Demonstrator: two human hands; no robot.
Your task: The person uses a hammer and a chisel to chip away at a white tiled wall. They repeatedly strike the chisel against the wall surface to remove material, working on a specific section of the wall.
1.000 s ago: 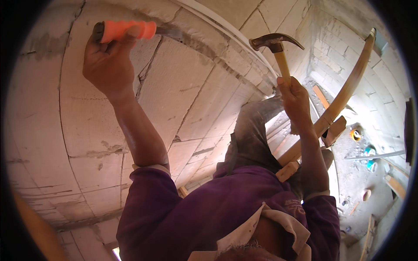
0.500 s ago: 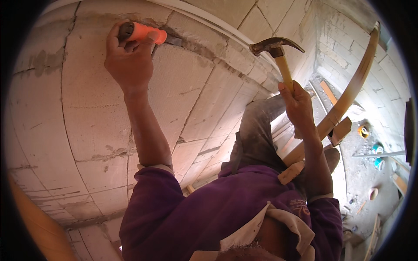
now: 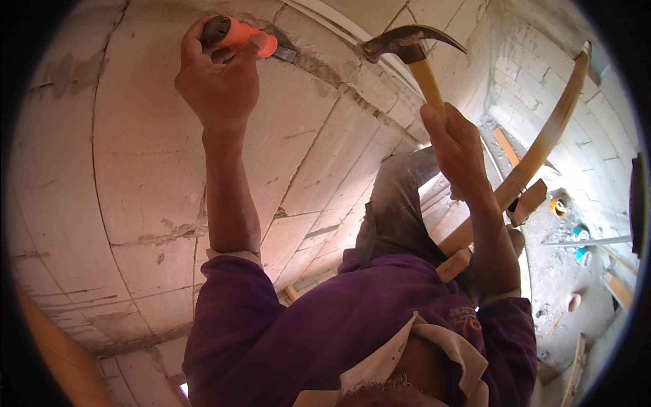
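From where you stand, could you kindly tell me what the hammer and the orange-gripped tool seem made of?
Hammer: head looks like dark, worn metal, by its dull sheen; smooth, yellowish handle, perhaps wood. Orange-gripped tool: bright, rounded grip looks like plastic or rubber; flat grey blade seems metal, by its colour.

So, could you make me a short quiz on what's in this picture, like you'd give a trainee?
1. What does the right hand hold?
a) a paintbrush
b) a claw hammer
c) a saw

2. True or false: the left hand is empty.

3. Fill in the colour: the shirt is ____.

Key: 1. b. 2. False; it grips an orange-handled tool with a flat blade. 3. Purple.
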